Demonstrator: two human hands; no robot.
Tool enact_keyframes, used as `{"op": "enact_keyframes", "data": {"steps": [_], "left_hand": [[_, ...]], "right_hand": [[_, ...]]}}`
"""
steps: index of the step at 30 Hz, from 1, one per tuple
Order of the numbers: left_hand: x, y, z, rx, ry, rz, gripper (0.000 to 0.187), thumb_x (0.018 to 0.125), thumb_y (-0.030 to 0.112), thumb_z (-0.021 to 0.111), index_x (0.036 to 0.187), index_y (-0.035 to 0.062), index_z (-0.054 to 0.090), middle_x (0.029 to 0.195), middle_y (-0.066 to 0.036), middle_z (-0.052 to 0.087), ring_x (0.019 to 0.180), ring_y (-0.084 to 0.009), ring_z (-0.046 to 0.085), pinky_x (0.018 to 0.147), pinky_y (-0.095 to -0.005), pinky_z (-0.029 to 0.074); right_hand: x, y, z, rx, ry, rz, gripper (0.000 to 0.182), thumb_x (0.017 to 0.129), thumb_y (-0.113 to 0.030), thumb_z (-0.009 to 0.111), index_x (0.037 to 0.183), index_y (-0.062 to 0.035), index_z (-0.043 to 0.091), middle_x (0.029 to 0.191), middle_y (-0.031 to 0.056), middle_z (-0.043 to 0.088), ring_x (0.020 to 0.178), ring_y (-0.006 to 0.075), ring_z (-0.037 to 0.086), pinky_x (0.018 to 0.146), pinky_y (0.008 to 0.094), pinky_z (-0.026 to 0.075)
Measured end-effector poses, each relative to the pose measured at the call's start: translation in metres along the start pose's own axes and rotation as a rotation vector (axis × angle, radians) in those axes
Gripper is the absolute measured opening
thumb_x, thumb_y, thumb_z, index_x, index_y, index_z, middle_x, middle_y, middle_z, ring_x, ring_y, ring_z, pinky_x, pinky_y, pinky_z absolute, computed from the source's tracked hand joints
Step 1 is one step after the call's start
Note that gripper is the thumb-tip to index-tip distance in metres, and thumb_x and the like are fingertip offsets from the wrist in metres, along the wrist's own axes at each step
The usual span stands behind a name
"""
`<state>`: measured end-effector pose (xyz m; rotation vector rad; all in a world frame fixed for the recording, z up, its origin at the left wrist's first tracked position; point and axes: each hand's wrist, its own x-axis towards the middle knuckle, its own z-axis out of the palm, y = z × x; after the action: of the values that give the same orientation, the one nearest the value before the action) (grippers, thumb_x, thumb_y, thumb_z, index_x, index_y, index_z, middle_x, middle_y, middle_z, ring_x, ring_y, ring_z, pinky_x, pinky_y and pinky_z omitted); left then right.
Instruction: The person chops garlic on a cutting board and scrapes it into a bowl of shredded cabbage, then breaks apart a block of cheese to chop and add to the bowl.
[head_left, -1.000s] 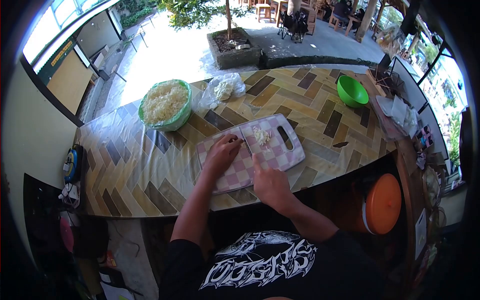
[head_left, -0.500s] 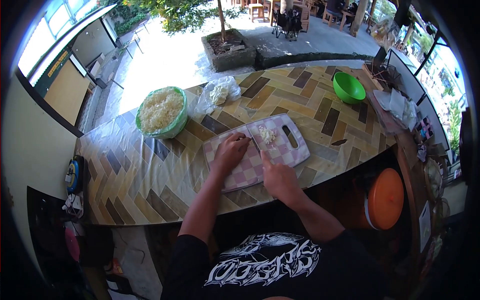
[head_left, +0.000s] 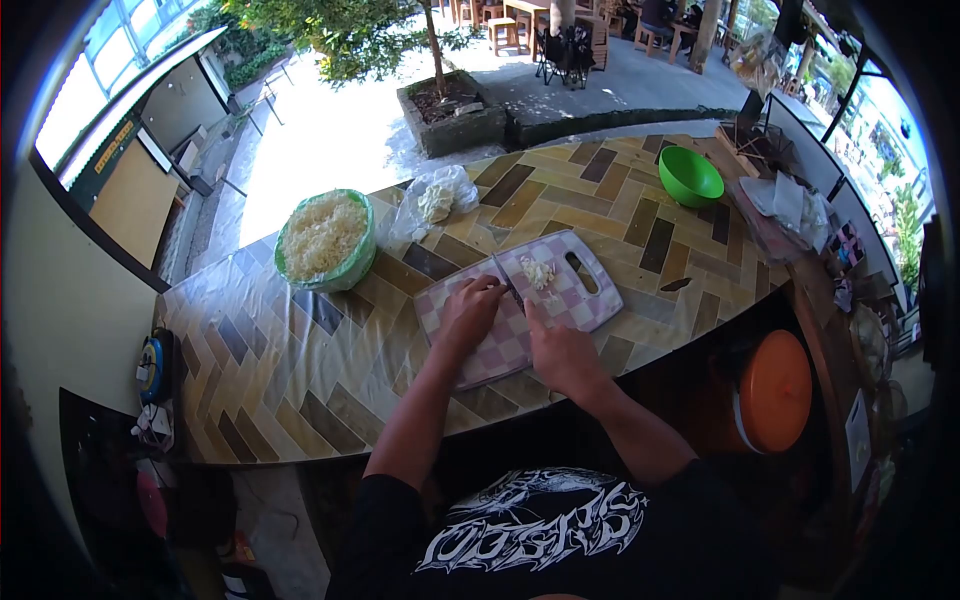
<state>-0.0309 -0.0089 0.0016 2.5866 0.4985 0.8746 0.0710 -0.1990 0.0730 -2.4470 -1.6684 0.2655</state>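
A pink-and-white checkered cutting board [head_left: 506,350] lies at a slant on the counter. My right hand [head_left: 562,352] is closed around the handle of a knife [head_left: 507,281], index finger stretched along it, and the blade points away from me across the board. Left of the blade, my left hand [head_left: 470,312] rests on the board with its fingers curled and the fingertips close to the knife. Whatever lies under those fingers is too small and covered to name. Small pale chopped pieces [head_left: 539,274] form a loose pile to the right of the blade.
A green-rimmed, plastic-lined tub of pale shreds [head_left: 325,235] stands left of the board. Beyond the board lies a clear bag with pale contents [head_left: 437,203]. A green bowl [head_left: 690,178] sits at the far right. An orange lid [head_left: 777,392] shows below the counter edge.
The view has tilted and shifted slightly. My left fingers look a little closer to the blade, while my right hand keeps its hold on the knife.
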Motion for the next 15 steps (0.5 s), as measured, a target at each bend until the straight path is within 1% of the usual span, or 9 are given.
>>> {"op": "enact_keyframes", "data": {"steps": [2,5,8,11,15], "left_hand": [[-0.001,0.014,-0.006,0.039,-0.048,-0.058,0.023,0.092,0.008,0.067,0.11,0.0093,0.081,0.113,-0.009,0.076,0.106,-0.0339,0.072,0.089,-0.0457,0.059],[-0.006,0.025,0.001,0.029,-0.042,-0.152,0.021,0.091,0.01,0.068,0.107,0.0081,0.081,0.111,-0.009,0.075,0.104,-0.0345,0.072,0.088,-0.046,0.059],[-0.01,0.033,0.007,-0.002,0.076,-0.16,0.017,0.092,0.009,0.067,0.104,0.0066,0.079,0.109,-0.011,0.074,0.101,-0.0353,0.071,0.087,-0.0467,0.058],[-0.013,0.025,0.014,-0.066,0.162,-0.078,0.015,0.092,0.008,0.068,0.102,0.0053,0.079,0.108,-0.013,0.074,0.099,-0.0361,0.071,0.086,-0.0475,0.058],[-0.014,0.025,0.012,-0.082,0.155,-0.07,0.015,0.091,0.005,0.068,0.102,0.0042,0.079,0.107,-0.013,0.074,0.099,-0.0366,0.071,0.087,-0.0471,0.058]], "right_hand": [[-0.008,-0.002,0.005,-0.019,-0.018,0.008,0.073,0.095,-0.01,0.055,0.165,0.0,0.036,0.08,0.0223,0.075,0.075,0.041,0.077,0.072,0.0528,0.062],[-0.012,0.004,0.017,-0.046,-0.004,0.007,0.074,0.094,-0.01,0.055,0.164,0.0026,0.035,0.079,0.0216,0.075,0.074,0.0396,0.077,0.071,0.0515,0.062],[-0.012,0.006,0.024,-0.069,-0.003,-0.02,0.074,0.095,-0.009,0.055,0.164,0.0044,0.035,0.079,0.021,0.076,0.073,0.0389,0.077,0.07,0.0513,0.063],[-0.003,0.007,0.033,-0.074,0.006,-0.033,0.072,0.095,-0.01,0.055,0.163,0.0054,0.036,0.081,0.0209,0.076,0.074,0.0383,0.077,0.071,0.0511,0.063],[0.012,0.006,0.021,-0.053,0.013,-0.037,0.07,0.096,-0.011,0.055,0.162,0.0054,0.038,0.084,0.0214,0.077,0.076,0.0377,0.078,0.073,0.0508,0.063]]}}
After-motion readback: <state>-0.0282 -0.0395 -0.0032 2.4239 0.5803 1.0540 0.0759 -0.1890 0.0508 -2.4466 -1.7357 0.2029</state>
